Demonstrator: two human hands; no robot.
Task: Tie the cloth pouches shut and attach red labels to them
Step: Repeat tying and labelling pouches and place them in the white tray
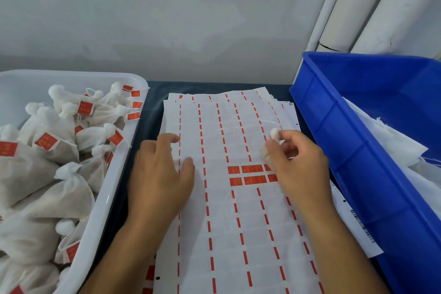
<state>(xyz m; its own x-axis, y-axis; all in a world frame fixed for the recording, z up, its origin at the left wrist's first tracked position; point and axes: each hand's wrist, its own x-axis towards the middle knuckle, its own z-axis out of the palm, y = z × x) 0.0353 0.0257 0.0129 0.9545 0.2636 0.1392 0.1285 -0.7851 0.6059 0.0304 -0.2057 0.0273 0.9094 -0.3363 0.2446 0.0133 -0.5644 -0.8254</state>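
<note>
Grey wall behind a dark desk (152,107). Spread across the middle, stacked label sheets (229,222), mostly peeled, with a few red labels (250,174) left near the right side. At left, a white tray (114,188) heaped with tied cloth pouches (47,150) bearing red tags. At right, a blue bin (358,150) holding loose white cloth (393,145). Left hand (160,181) flat on the sheets, fingers relaxed, grip holding nothing. Right hand (298,162) above the red labels, grip curled round a small white pouch (274,133), thumb and fingers pinching its gathered top.
</note>
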